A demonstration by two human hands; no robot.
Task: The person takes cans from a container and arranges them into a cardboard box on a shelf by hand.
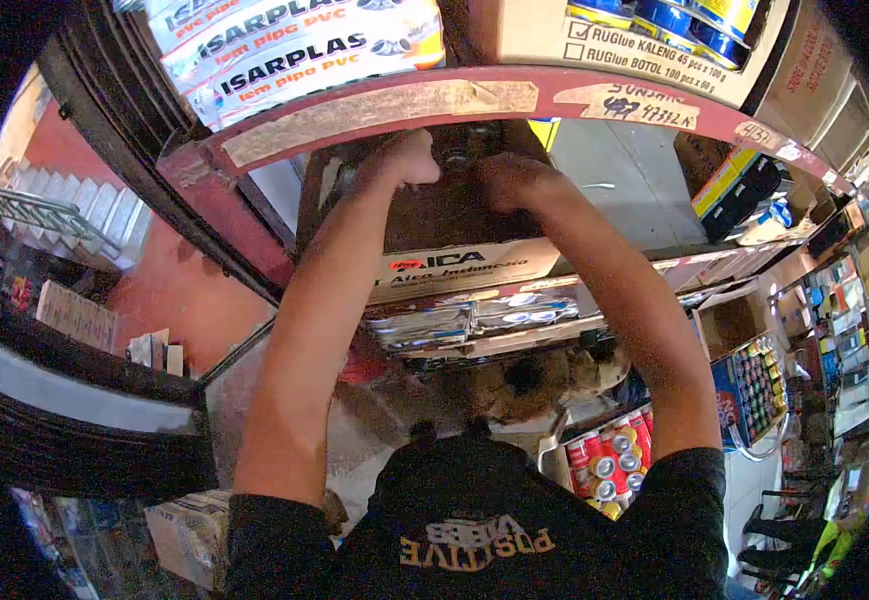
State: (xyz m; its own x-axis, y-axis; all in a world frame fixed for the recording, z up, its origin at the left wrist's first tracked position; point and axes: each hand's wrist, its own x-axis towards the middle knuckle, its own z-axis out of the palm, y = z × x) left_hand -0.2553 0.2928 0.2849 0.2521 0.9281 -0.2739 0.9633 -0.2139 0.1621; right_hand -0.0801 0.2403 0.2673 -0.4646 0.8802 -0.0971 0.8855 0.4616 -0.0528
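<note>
Both arms reach into a dark brown cardboard box (435, 222) under a red shelf edge. My left hand (411, 160) is inside its left part, fingers curled; what they hold, if anything, is hidden. My right hand (518, 185) is in shadow at the right part of the box, and its fingers cannot be made out. Between the hands, near the back, sit dark round objects (463, 150) too dim to identify. The box front (475, 262) carries the printed word AICA.
White ISARPLAS packs (285, 60) and a RUGlue carton (645, 55) stand on the red shelf (375, 105) above. Right of the box lies a grey panel (625, 180). Below are flat packs (515, 318) and a container of red cans (610, 460).
</note>
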